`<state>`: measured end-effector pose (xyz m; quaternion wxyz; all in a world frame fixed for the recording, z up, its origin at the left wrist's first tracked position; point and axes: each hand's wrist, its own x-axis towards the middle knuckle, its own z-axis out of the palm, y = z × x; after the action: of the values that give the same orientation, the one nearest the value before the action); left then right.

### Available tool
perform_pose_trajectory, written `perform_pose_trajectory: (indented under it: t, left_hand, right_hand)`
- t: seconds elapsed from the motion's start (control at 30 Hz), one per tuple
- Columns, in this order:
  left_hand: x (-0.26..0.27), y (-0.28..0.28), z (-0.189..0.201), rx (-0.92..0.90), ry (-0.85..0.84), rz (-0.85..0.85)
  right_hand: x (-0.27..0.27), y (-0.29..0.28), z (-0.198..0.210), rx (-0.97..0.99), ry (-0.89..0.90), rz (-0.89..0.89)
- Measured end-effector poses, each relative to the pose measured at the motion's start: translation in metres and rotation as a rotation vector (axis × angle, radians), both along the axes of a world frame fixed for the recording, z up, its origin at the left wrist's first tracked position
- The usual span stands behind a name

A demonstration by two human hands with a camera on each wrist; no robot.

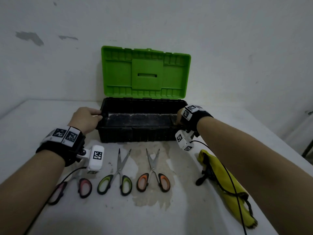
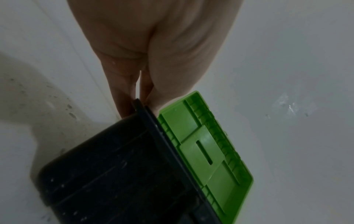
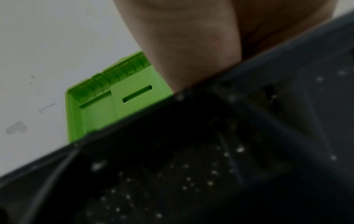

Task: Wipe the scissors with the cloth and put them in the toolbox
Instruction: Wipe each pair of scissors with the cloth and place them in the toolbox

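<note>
Black toolbox [image 1: 135, 133] ends (lid up) in both hands' [image 1: 85, 118] grip.

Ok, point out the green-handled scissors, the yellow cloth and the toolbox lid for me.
green-handled scissors [image 1: 118, 170]: head view, on the blades just above the pivot.
yellow cloth [image 1: 225, 177]: head view, on the folded fabric's middle.
toolbox lid [image 1: 146, 73]: head view, on the raised central panel of its inner face.

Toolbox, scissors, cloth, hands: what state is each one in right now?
Toolbox: lid up, nothing visible inside.
Pink scissors: on table, partly hidden.
Green scissors: on table, blades apart.
Orange scissors: on table, blades apart.
Yellow cloth: crumpled under right arm.
Left hand: grips toolbox's left end.
Right hand: at toolbox's right end, grip hidden.
</note>
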<state>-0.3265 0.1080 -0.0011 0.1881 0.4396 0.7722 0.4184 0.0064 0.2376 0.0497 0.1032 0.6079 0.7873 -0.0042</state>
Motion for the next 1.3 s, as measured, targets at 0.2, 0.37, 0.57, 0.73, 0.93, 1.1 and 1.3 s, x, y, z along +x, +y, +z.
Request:
perform_pose_trajectory:
  t: [0.2,0.37,0.57,0.73,0.93,1.1,1.3]
  left_hand:
    - [0.006,-0.009,0.006,-0.011,-0.002,-0.004]
    - [0.024,-0.025,0.023,-0.033,0.045,-0.034]
    - [0.098,-0.07,0.064,0.055,0.293,-0.042]
    - [0.166,-0.109,0.049,-0.047,0.346,-0.232]
    - [0.22,-0.141,0.01,-0.381,0.424,-0.4]
    - [0.226,-0.141,-0.001,-0.477,0.523,-0.356]
    - [0.22,-0.127,-0.004,-0.493,0.562,-0.361]
  right_hand:
    - [0.016,-0.02,0.025,-0.028,-0.136,0.038]
    - [0.022,-0.02,0.029,-0.03,0.18,-0.007]
    - [0.055,-0.071,0.055,0.033,0.47,0.015]
    - [0.102,-0.133,0.046,0.023,0.637,-0.011]
    - [0.146,-0.167,-0.004,-0.137,0.399,-0.151]
    - [0.159,-0.169,-0.016,-0.152,0.28,-0.181]
    - [0.16,-0.16,-0.021,-0.151,0.221,-0.153]
